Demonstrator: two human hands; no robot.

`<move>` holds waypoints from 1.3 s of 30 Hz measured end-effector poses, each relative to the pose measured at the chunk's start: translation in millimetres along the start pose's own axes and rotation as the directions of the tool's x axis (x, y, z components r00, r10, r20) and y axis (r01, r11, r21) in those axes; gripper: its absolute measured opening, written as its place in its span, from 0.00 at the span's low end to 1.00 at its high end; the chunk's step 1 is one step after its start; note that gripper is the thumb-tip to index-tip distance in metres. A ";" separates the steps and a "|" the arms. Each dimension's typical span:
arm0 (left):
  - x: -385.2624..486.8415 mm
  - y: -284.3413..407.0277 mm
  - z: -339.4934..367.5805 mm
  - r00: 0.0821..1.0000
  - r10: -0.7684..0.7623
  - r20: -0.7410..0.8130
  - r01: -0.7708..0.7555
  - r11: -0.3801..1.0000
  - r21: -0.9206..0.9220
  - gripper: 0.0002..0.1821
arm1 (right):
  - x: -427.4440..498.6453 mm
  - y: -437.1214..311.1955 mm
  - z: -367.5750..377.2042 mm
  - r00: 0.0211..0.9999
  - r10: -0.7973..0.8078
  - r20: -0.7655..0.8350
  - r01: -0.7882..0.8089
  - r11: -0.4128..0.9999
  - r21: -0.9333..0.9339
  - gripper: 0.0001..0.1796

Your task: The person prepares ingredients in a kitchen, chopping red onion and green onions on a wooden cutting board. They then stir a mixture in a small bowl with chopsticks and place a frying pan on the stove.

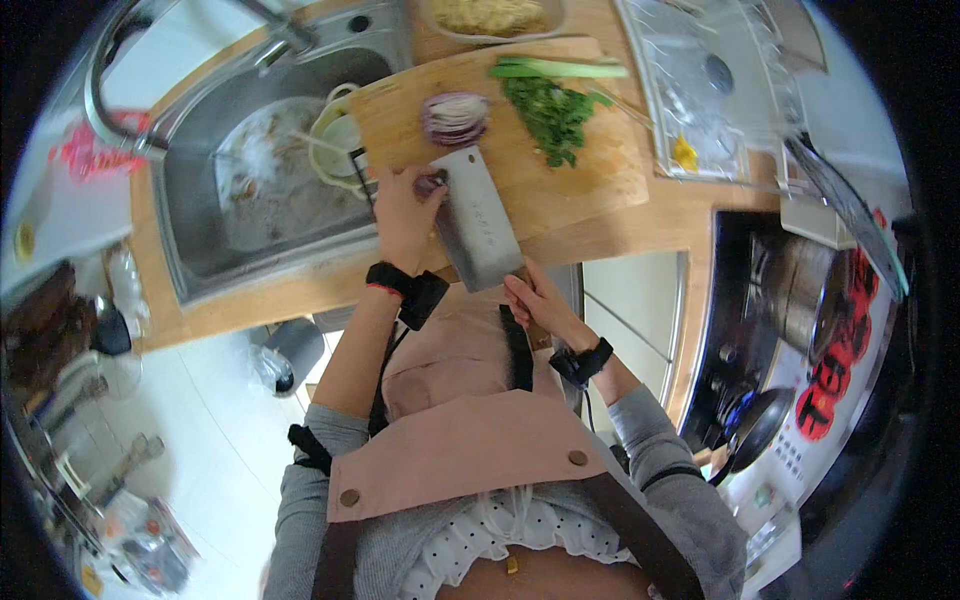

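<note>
My right hand (546, 297) grips the handle of a Chinese cleaver (484, 217), whose broad blade lies over the near edge of a wooden cutting board (600, 176). At the board's left corner, my left hand (405, 210) pinches a small piece of red onion (429, 182) beside the blade. Beyond the cleaver sits a mound of sliced red onion (455, 120). Leafy greens (551, 116) lie to its right, below pale green stalks (559, 69) at the far edge. What my left fingers cover on the board is hidden.
Left of the board is a steel sink (180, 240) with cloudy water and a pale yellow bowl (322, 139). A noodle container (491, 16) stands behind. On the right, a frying pan (761, 431) sits near a blue flame, with a metal pot (802, 292) farther back.
</note>
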State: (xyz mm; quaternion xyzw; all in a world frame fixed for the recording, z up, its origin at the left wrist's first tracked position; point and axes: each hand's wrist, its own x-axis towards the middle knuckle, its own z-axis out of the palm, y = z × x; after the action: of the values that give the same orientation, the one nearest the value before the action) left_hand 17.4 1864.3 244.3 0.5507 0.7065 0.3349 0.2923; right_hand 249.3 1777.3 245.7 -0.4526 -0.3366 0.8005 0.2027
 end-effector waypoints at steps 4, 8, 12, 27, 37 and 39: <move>-18.3 -6.4 -27.7 0.989 0.070 -0.129 -0.072 0.997 -0.016 0.11 | -6.2 -19.5 12.1 0.991 0.131 -0.021 -0.133 0.983 -0.130 0.19; -60.2 -24.8 -95.8 0.955 -0.187 -0.230 0.122 0.954 -0.273 0.10 | 2.6 -43.2 35.8 0.991 0.107 0.080 -0.086 0.971 -0.223 0.12; -137.6 -72.8 -177.9 0.803 -0.397 -0.444 0.262 0.905 -0.335 0.10 | 19.8 -59.8 59.4 0.979 0.102 0.176 -0.057 0.968 -0.246 0.10; -512.6 -413.0 -232.7 -0.169 -0.782 -0.600 0.798 0.248 -0.549 0.37 | 20.4 -69.2 87.9 0.990 0.084 0.110 -0.050 0.957 -0.284 0.10; -511.8 -298.5 -100.3 -0.307 -0.911 -0.274 0.357 0.156 -0.921 0.25 | 1.2 -88.2 43.8 0.975 -0.220 0.006 0.166 0.718 -0.676 0.09; -533.0 -268.9 -75.0 -0.271 -0.930 -0.250 0.265 0.178 -0.948 0.27 | -3.8 -89.5 24.0 0.930 -0.340 0.141 0.296 0.464 -0.835 0.11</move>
State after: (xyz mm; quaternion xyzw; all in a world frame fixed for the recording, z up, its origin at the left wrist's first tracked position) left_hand -79.1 1288.3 99.5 -0.3860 0.7482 0.5279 0.1124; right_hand 232.3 1828.3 321.3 -0.4405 -0.7541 0.4742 0.1111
